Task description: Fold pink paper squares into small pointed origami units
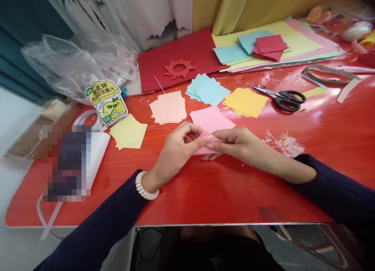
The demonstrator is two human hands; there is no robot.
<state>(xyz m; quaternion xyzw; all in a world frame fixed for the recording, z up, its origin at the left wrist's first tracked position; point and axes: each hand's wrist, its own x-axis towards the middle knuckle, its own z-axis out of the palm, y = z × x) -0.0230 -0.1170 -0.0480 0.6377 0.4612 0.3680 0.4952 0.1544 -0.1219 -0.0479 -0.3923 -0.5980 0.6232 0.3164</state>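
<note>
Between my hands, just above the red table, is a small pink paper sheet (201,150) that looks folded. My left hand (183,144) pinches its left side, thumb on top. From the right, my right hand (234,141) grips the same sheet, its thumb and fingertips close to the left thumb. The fingers cover much of the paper, so its exact fold is hidden. Right behind the hands lies more pink paper (209,116). Beyond it are stacks of peach squares (170,106), light blue squares (207,89) and yellow squares (247,102).
Black-handled scissors (285,99) lie at right, near paper scraps (288,146). Pale yellow squares (130,132), a drink pouch (108,103) and a blurred-out device (70,163) are at left. A red folded paper ring (179,69) rests on red sheets (152,63) at the back.
</note>
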